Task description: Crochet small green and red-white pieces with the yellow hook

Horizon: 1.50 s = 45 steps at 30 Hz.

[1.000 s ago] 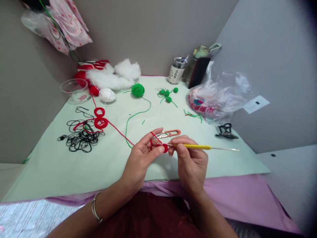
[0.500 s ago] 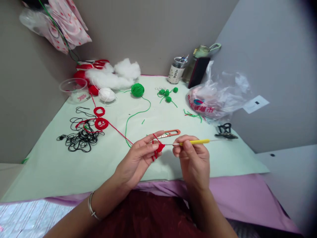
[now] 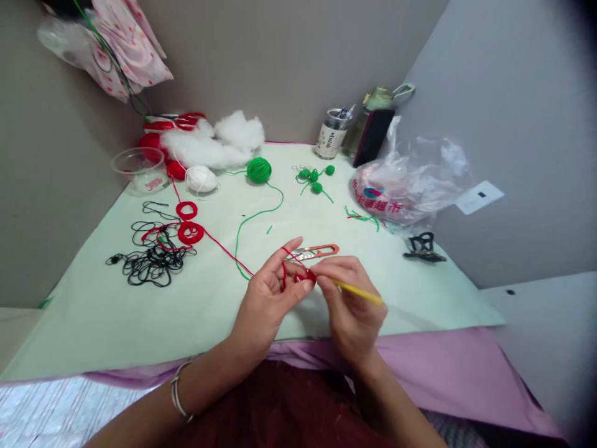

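Between the thumb and fingers of my left hand (image 3: 273, 292) is a small red crochet piece (image 3: 311, 276). Red yarn (image 3: 226, 251) runs over my raised left index finger and back across the table to the left. My right hand (image 3: 352, 302) grips a crochet hook (image 3: 357, 290) by its yellow handle, pointing left and slanted. Its tip is at the red piece, hidden by my fingers. Just beyond my hands lie thread snips (image 3: 321, 251) with an orange handle.
Red yarn rings (image 3: 191, 232) and tangled black cord (image 3: 156, 261) lie left. A green yarn ball (image 3: 259, 170), white stuffing (image 3: 205, 146) and green crocheted balls (image 3: 316, 187) sit farther back. To the right are a plastic bag (image 3: 410, 180), a phone (image 3: 374, 137) and a black claw clip (image 3: 424, 247).
My right hand has moved left, close against the red piece, and the hook's handle now tilts down to the right. My left hand has turned and shifted slightly right.
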{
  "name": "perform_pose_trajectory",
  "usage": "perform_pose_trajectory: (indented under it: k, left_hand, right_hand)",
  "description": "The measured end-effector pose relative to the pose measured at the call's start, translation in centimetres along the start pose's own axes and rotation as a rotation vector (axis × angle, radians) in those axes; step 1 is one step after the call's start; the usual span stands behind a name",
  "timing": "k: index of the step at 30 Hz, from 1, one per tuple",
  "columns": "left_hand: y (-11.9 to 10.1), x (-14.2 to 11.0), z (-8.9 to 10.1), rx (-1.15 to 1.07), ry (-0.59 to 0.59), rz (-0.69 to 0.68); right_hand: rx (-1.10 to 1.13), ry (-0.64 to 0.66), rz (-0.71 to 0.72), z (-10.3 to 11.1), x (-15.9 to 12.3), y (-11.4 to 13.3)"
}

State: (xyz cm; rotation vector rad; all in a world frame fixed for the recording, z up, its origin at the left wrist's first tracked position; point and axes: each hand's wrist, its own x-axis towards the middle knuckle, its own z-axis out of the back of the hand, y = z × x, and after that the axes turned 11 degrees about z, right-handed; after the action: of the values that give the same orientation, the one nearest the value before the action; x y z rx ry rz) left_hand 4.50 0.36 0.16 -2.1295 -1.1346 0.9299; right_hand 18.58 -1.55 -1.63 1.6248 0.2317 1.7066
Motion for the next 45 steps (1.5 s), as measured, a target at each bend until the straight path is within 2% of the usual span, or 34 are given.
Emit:
perform_pose_trajectory:
  k: [2, 3, 4, 6, 8, 10, 14, 16, 22, 26, 30, 38, 45]
  left_hand:
    - [-0.2, 0.1, 0.1, -0.067, 0.067, 0.102]
    - [-0.4, 0.2, 0.2, -0.101, 0.100, 0.170]
    - [-0.7, 0.3, 0.3, -0.133, 0.124, 0.227]
    - [-1.3, 0.4, 0.6, -0.178, 0.131, 0.273]
    - [-1.7, 0.4, 0.6, -0.176, 0.106, 0.236]
    - [-1.7, 0.3, 0.5, -0.104, 0.098, 0.175]
    - [-0.9, 0.3, 0.1, 0.021, 0.071, 0.056]
    - [-0.7, 0.3, 0.1, 0.027, 0.052, 0.063]
    - [-1.0, 0.3, 0.2, -0.017, 0.044, 0.106]
    - [-1.3, 0.1, 0.3, -0.025, 0.038, 0.119]
    - [-1.3, 0.2, 0.5, 0.021, -0.037, 0.077]
    - [-1.2, 0.6, 0.9, 0.138, -0.056, -0.022]
    - [-1.2, 0.5, 1.0, 0.128, -0.052, -0.011]
  right_hand:
    - [-0.170, 0.018, 0.160, 0.0, -0.2, -0.1]
    - [-0.185, 0.006, 0.179, 0.1, -0.2, -0.2]
    - [-0.148, -0.024, 0.143, 0.2, -0.2, -0.3]
    - [0.041, -0.117, -0.031, 0.4, 0.2, -0.3]
    - [0.280, -0.191, -0.222, 0.6, 0.7, -0.2]
    - [0.427, -0.183, -0.321, 0.6, 1.1, 0.0]
    - [0.314, -0.099, -0.337, 0.3, 1.0, 0.0]
    - [0.307, -0.118, -0.372, 0.2, 0.8, -0.2]
    - [0.478, -0.200, -0.487, 0.3, 0.9, -0.4]
    - [0.531, -0.207, -0.487, 0.2, 1.1, -0.3]
    - [0.548, -0.177, -0.452, 0.3, 0.9, -0.2]
    - [0.173, -0.040, -0.205, 0.6, 0.3, 0.7]
    - [0.160, -0.074, -0.227, 0.4, 0.2, 0.6]
